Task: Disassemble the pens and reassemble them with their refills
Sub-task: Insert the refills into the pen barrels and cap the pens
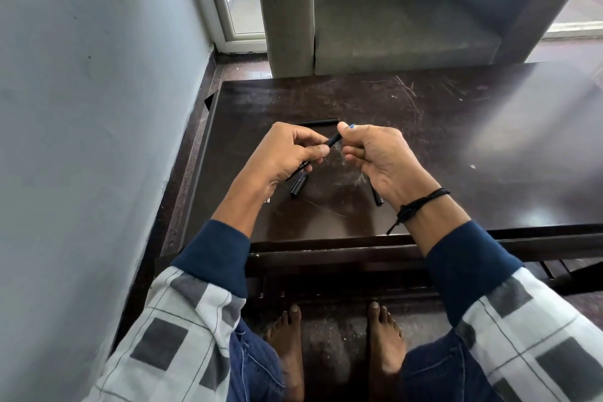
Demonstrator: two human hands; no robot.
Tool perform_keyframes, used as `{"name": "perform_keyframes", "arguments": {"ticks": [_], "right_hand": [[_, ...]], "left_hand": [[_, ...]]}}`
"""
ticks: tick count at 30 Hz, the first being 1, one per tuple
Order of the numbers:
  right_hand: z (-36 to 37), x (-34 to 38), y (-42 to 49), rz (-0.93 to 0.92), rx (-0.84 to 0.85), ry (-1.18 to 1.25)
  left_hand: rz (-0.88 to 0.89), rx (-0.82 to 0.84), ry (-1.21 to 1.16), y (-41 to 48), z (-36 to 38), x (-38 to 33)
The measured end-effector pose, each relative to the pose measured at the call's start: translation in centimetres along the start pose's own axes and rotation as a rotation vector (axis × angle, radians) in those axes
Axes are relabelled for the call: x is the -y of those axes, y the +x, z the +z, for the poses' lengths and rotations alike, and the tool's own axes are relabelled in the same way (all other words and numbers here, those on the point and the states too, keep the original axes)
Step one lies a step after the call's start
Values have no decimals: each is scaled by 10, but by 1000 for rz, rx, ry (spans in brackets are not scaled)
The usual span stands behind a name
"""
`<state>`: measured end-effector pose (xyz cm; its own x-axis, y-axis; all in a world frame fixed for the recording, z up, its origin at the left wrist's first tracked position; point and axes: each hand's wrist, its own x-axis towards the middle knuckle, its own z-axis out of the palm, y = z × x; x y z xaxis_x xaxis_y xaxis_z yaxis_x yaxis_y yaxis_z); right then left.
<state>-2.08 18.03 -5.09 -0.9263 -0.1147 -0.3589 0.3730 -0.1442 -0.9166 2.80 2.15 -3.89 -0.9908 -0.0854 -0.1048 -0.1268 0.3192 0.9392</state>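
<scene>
Above the table (456,127), near its left edge, the pen barrel (334,140) is gripped by the left hand (287,153) and its blue-tipped end (352,125) pinched by the right hand (378,160), close together; refill withdrawal or seating is judged in hand, and an axially aligned stroke is required.

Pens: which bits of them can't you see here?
Head view only.
Held pen: mostly covered by the left hand and right hand.
Its lettering: too small to read.
Far pen: left end behind the left hand.
Black piece: mostly under the right hand; cap or barrel, cannot tell.
</scene>
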Motion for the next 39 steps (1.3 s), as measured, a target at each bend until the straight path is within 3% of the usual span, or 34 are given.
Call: {"name": "perform_keyframes", "arguments": {"ticks": [31, 39], "right_hand": [[0, 4, -1, 43, 79, -26], [-2, 2, 2, 12, 29, -27]], "left_hand": [[9, -12, 38, 2, -2, 2], [15, -12, 43, 3, -2, 4]]}}
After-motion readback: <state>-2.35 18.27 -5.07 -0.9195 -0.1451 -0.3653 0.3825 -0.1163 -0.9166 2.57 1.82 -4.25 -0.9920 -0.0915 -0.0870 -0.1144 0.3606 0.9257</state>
